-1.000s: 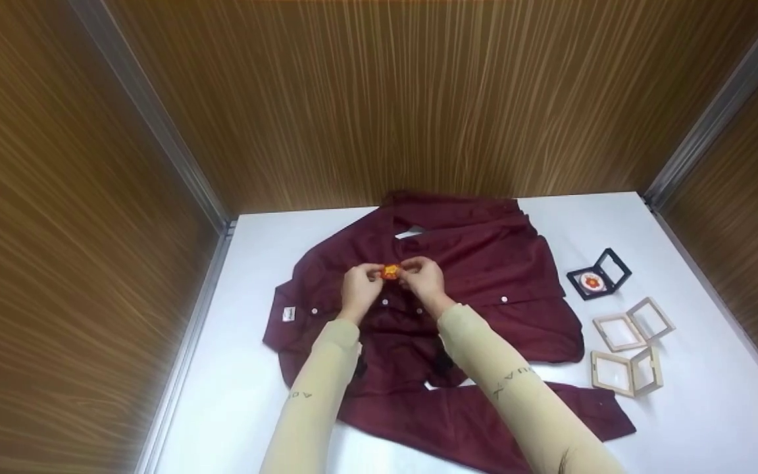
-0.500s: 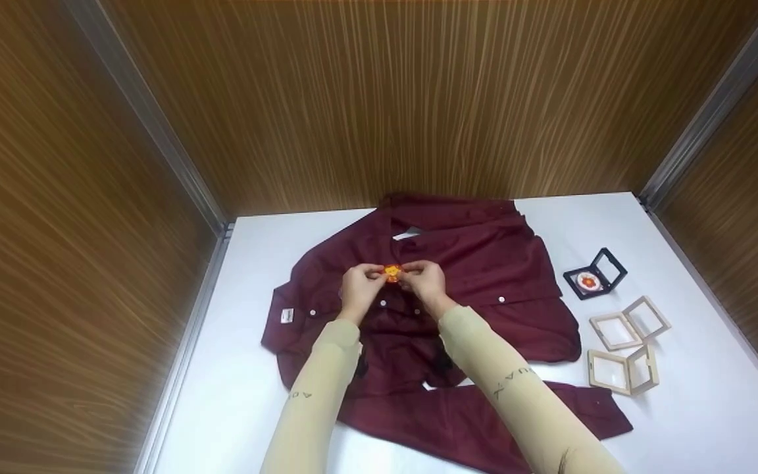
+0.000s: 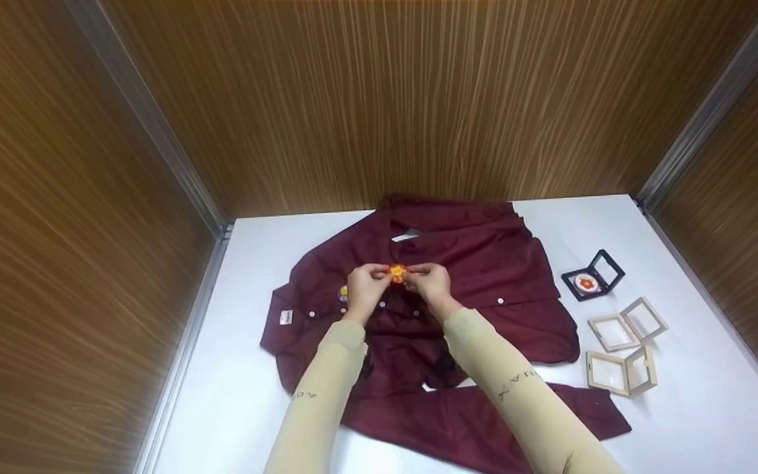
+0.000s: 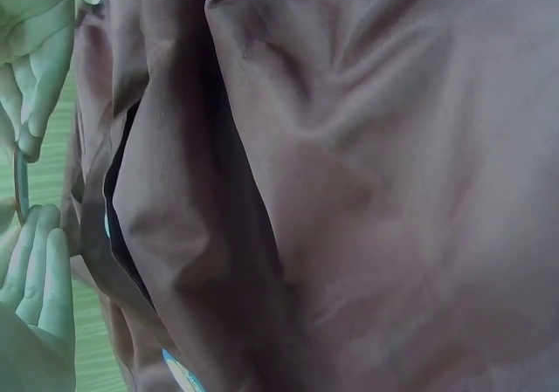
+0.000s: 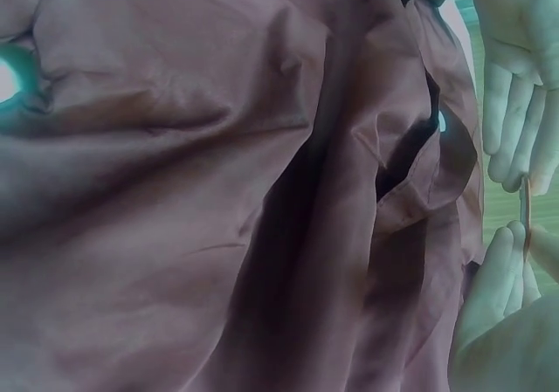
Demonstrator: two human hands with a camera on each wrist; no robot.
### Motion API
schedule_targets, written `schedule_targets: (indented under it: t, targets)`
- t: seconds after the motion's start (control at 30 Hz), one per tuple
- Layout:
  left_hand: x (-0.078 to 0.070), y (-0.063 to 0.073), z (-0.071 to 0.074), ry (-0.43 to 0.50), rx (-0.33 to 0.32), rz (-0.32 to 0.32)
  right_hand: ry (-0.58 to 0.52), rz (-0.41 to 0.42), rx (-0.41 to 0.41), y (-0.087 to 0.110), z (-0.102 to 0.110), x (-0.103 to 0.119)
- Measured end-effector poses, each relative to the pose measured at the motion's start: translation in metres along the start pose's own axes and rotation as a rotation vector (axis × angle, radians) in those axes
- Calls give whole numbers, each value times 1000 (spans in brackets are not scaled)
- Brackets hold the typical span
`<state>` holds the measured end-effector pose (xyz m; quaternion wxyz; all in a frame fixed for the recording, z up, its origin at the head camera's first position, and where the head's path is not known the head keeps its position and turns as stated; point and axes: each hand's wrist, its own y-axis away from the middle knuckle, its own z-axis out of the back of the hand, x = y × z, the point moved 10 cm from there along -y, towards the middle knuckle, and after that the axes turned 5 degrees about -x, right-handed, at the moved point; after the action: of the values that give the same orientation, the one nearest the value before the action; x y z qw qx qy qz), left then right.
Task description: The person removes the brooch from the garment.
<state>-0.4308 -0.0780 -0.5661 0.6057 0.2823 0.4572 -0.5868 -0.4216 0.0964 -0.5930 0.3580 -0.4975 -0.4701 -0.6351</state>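
Thin round orange-and-yellow flower disc [image 3: 398,273]: is held above the maroon cloth shirt [image 3: 491,263], in from the white surface's [image 3: 221,368] far edge.
Bare left hand [image 3: 367,286], bare right hand [image 3: 433,283]: opposite sides are pinched between nearly closed fingertips.
Rim: light, even pressure seems best applied.

Shows as a round, yellow-flowered, red-orange badge [image 3: 398,274], flower side toward the head camera, pinched at opposite edges by left fingers [image 3: 377,268] and right fingers [image 3: 418,268] above the maroon shirt [image 3: 491,263].
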Motion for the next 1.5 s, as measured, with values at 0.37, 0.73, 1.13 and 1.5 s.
schedule_targets:
  t: [0.37, 0.73, 1.13, 1.5]
  targets:
    - [-15, 3, -23, 22, 22, -31, -56, -11, -27, -6, 27, -2]
    - [-30, 5, -47, 82, 76, -53, -101, 26, -42, -4, 55, 9]
    - [-45, 12, -67, 72, 104, -85, -138, -31, -52, -4, 78, 3]
    - [-59, 19, -86, 86, 168, -127, -153, -57, -74, 1, 104, 0]
